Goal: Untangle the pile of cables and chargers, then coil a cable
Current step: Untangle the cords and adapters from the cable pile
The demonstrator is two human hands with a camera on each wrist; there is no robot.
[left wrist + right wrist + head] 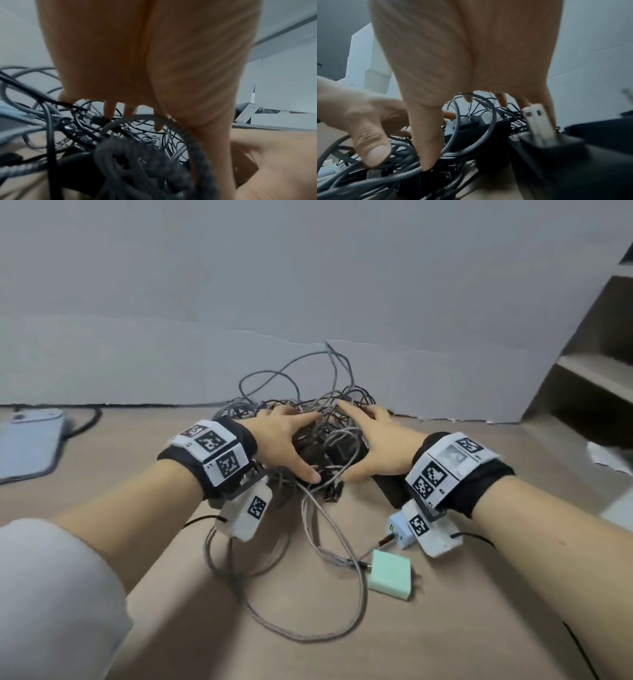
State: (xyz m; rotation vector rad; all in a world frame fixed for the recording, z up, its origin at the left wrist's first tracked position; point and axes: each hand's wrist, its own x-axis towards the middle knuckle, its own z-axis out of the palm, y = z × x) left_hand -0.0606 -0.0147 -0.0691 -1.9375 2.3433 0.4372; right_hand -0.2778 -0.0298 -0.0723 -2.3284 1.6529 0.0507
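While both hands spread over cable pile (318, 433) | left hand (281, 436) fingers splayed, pressing | right hand (373, 440) likewise | mint-green charger (390, 574) near-right.

Both wrists wear black bands (493, 477) carrying white panels of black square-patterned markers, white camera housings (245, 513) with thin black cables beneath, and a pale grey sleeve (51, 594).

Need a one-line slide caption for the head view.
Both hands, left hand and right hand, spread over a tangled cable pile on a tan table; mint-green charger lies nearer.
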